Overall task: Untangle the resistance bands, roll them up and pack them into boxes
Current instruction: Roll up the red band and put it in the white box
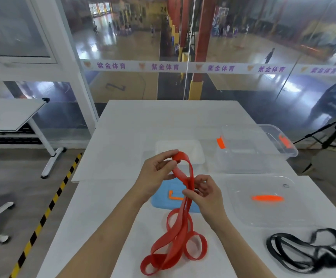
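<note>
Bare forearms lead to bare left hand (pixel 155 173) and right hand (pixel 205 195).

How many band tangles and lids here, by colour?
Red band tangle: 1
Black band tangle: 1
Blue lid: 1
Clear lid: 1
Total: 4
How many bands make up each tangle cannot be told.

Rightmost band (pixel 303 251) lies on table (pixel 123 121) (box (pixel 243 155) behind).

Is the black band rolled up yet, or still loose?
Still loose: the black band sprawls in tangled loops on the table, while the left hand and right hand hold the red band.
</note>
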The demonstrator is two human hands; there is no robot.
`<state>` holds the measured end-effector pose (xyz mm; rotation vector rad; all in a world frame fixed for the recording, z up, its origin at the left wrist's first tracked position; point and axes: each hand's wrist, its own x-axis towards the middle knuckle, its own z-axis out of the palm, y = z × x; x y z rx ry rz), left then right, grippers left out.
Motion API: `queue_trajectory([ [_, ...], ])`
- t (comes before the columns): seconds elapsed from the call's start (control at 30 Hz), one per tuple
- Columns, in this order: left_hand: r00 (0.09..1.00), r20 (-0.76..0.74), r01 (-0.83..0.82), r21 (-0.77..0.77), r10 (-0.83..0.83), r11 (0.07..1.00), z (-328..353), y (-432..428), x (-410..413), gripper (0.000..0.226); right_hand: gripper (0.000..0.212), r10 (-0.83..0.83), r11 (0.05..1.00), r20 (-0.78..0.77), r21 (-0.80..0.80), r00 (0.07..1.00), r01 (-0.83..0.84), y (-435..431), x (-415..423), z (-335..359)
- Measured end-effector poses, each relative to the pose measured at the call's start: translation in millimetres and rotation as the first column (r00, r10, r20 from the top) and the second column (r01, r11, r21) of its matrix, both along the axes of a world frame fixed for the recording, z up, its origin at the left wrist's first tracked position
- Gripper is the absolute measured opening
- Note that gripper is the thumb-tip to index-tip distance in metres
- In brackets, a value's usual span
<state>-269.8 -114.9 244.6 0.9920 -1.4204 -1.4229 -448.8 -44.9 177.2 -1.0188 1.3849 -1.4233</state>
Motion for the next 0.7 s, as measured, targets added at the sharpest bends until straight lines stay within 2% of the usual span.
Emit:
queue_trajectory([
  [0.23, 0.981, -0.185, -0.052, 0.058, 0.062, 0.997, 4, 9, -7, 0.030, 0.034, -0.016, 0.998, 0.014, -0.059, 1.000, 0.016, 4, 4, 7],
  [0.47, 0.890, -0.436, -0.064, 0.179, 0.137, 0.982, 5, 11, -10, 0.030, 0.031, 0.021, 0.994, -0.017, -0.111, 1.000, -0.023, 2, 10, 18],
  [0.6, 0.871, -0.468, -0.058, 0.202, 0.149, 0.978, 2, 11, -6, 0.032, 0.030, -0.015, 0.992, -0.060, -0.125, 0.998, 0.007, -1, 17, 22],
  [0.7, 0.912, -0.393, -0.050, 0.175, 0.116, 0.983, 1, 5, 8, 0.032, 0.029, -0.063, 0.989, -0.086, -0.139, 0.994, 0.051, -4, 12, 24],
])
